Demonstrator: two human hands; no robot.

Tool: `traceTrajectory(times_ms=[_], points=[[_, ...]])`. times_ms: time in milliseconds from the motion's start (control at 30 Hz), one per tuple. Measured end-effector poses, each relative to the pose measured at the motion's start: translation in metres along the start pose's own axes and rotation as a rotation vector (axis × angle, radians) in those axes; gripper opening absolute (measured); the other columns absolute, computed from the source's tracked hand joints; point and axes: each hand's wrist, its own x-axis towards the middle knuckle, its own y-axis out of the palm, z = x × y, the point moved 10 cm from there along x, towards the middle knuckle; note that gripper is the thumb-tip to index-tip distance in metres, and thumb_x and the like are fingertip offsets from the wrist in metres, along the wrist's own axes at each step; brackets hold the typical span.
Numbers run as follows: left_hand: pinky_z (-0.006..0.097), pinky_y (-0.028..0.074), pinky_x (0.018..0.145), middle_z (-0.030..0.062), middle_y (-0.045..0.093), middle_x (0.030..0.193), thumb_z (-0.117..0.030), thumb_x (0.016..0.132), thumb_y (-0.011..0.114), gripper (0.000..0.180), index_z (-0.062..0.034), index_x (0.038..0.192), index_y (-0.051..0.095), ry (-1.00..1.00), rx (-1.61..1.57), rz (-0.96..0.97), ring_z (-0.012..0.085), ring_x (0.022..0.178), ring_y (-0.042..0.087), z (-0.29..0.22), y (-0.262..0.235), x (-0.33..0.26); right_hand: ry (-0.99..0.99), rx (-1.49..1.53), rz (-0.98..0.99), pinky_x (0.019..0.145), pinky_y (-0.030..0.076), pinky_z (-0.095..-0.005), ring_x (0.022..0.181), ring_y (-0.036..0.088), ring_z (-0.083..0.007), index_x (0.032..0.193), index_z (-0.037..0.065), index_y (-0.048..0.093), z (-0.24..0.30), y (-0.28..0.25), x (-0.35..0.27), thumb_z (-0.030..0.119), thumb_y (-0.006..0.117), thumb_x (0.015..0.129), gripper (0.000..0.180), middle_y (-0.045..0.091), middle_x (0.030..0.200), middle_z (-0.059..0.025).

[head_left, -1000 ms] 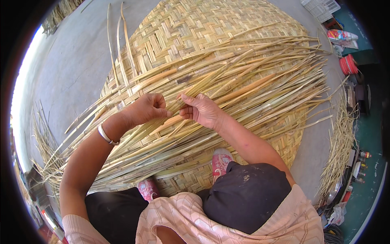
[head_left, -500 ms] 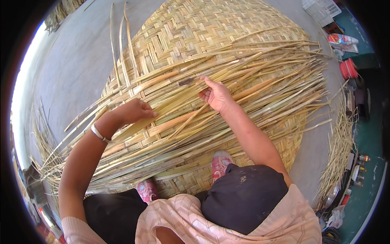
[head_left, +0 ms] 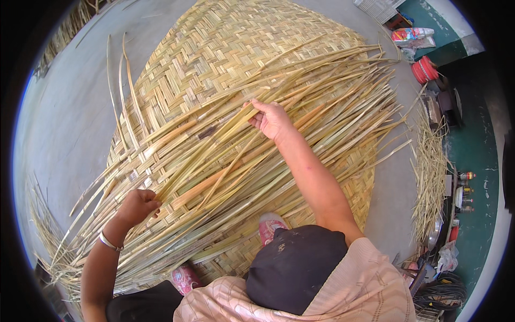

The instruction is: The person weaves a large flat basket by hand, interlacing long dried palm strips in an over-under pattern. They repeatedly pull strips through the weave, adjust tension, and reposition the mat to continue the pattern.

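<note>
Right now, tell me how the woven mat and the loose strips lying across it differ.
The woven mat is interlaced in a zigzag pattern; the loose strips lie unwoven, roughly side by side. The mat is one broad, flat sheet; the strips are separate, long and narrow, some reaching past its edges. Both are mostly straw-yellow.

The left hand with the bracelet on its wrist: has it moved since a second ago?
Yes. Judged against the woven mat, the left hand has moved toward the person's left and back nearer the body.
</note>
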Motion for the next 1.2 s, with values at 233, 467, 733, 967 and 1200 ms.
traceTrajectory(times_ms=[233, 467, 733, 967, 1200], points=[[0.030, 0.049, 0.064, 0.0089, 0.069, 0.072, -0.013, 0.080, 0.072, 0.015, 0.0000, 0.086, 0.072, -0.027, 0.087, 0.031, 0.0134, 0.064, 0.060, 0.018, -0.003, -0.004, -0.085, -0.096, -0.217, 0.072, 0.060, -0.0389, 0.084, 0.068, -0.0242, 0.114, 0.000, 0.047, -0.001, -0.016, 0.007, 0.009, 0.060, 0.092, 0.026, 0.065, 0.100, -0.0144], [0.032, 0.051, 0.070, 0.0111, 0.070, 0.077, -0.020, 0.077, 0.073, 0.021, -0.0041, 0.091, 0.074, 0.021, 0.143, 0.032, 0.0169, 0.070, 0.063, 0.044, -0.024, -0.026, -0.135, 0.181, -0.338, 0.079, 0.060, -0.0428, 0.087, 0.067, -0.0307, 0.108, -0.009, 0.050, 0.058, -0.072, 0.057, 0.007, 0.051, 0.096, 0.020, 0.063, 0.095, -0.0219], [0.036, 0.054, 0.063, 0.0063, 0.067, 0.097, -0.005, 0.080, 0.059, 0.034, -0.0110, 0.114, 0.061, 0.638, 0.751, -0.534, 0.0246, 0.075, 0.066, -0.010, -0.013, -0.058, -0.352, -0.208, -0.377, 0.056, 0.058, -0.0387, 0.065, 0.066, -0.0285, 0.121, -0.009, 0.037, 0.185, -0.027, 0.107, 0.000, 0.053, 0.090, 0.036, 0.064, 0.086, -0.0190], [0.034, 0.052, 0.064, 0.0047, 0.059, 0.081, -0.010, 0.085, 0.056, 0.048, -0.0122, 0.132, 0.045, 0.646, 1.147, -0.260, 0.0207, 0.072, 0.065, 0.011, 0.026, -0.021, -0.512, -0.749, 0.300, 0.057, 0.054, -0.0254, 0.067, 0.061, -0.0168, 0.124, -0.003, 0.044, 0.181, 0.286, 0.066, 0.012, 0.059, 0.094, 0.037, 0.061, 0.091, -0.0156], [0.039, 0.054, 0.072, 0.0097, 0.064, 0.095, -0.001, 0.085, 0.052, 0.046, -0.0153, 0.128, 0.053, 0.289, 0.737, -0.482, 0.0289, 0.085, 0.066, 0.032, -0.063, 0.040, -1.077, -1.144, 0.577, 0.064, 0.053, -0.0376, 0.072, 0.066, -0.0289, 0.116, 0.003, 0.053, 0.130, 0.480, -0.017, 0.028, 0.057, 0.094, 0.033, 0.065, 0.083, -0.0181]])
